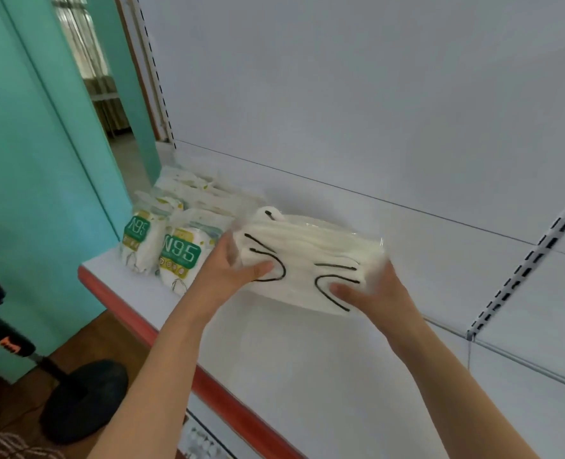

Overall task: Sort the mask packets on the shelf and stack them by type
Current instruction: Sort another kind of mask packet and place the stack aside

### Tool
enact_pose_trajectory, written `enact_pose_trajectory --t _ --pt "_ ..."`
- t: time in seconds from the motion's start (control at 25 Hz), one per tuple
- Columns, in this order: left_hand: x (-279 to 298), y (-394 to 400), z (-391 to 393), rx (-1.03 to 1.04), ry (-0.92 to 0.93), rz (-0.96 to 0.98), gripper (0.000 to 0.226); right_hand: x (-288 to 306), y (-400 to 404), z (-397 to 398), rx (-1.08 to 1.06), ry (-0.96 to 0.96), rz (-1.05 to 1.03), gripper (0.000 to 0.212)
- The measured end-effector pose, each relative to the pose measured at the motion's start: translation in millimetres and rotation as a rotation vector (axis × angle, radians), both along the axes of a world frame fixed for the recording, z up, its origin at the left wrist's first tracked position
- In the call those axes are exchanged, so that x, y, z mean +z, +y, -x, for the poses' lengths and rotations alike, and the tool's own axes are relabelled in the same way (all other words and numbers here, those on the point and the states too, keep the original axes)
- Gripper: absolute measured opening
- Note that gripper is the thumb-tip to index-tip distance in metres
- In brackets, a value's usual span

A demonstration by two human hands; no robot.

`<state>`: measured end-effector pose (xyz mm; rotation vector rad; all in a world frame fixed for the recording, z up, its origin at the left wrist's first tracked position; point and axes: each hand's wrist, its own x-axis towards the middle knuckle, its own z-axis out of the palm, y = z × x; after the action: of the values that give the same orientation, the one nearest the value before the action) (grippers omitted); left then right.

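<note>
A clear packet of white masks with black ear loops (311, 256) is held over the white shelf (307, 359), tilted. My left hand (231, 270) grips its left end, thumb on top. My right hand (370, 289) grips its right end, thumb on the front face. Left of it, several N95 packets with green and yellow labels (180, 256) stand and lean at the shelf's left end, with more white packets (201, 190) piled behind them.
The shelf has a red front edge (162, 339) and a white back panel with slotted uprights (523, 266). A teal wall (26, 160) stands to the left. A black stand with a round base (82, 399) is on the wooden floor below.
</note>
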<state>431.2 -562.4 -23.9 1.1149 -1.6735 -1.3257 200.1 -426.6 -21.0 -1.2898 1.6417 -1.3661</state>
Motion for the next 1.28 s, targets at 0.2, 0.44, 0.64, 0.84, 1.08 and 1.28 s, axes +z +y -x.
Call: enact_pose_trajectory --t 0.2,0.44,0.64,0.84,1.08,1.28 --pt "-24.3 -26.1 8.9 -0.181 -0.127 -0.043 0.109 -31.6 -18.2 -31.4 -0.279 -0.174 -0.148 0.079" --pt "-22.6 -38.5 -9.0 -0.315 -0.438 0.347 0.109 -25.7 -11.7 -57.0 -0.526 0.044 -0.254 0.113" --pt "3.0 -57.5 15.4 -0.348 -0.401 0.87 0.061 -19.6 0.3 -86.2 -0.528 0.396 -0.375 0.134" --pt "-17.3 -77.0 22.4 -0.592 -0.784 0.955 0.082 -43.4 10.2 -119.4 -0.507 0.707 -0.467 0.14" --pt "-4.0 -79.0 15.9 -0.57 -0.745 1.011 0.1 -53.0 -29.0 -127.3 -0.697 0.463 -0.428 0.132" --pt "-15.7 -70.5 9.4 -0.722 -0.965 1.027 0.121 -36.8 -17.9 -119.9 -0.533 1.005 -0.499 0.133"
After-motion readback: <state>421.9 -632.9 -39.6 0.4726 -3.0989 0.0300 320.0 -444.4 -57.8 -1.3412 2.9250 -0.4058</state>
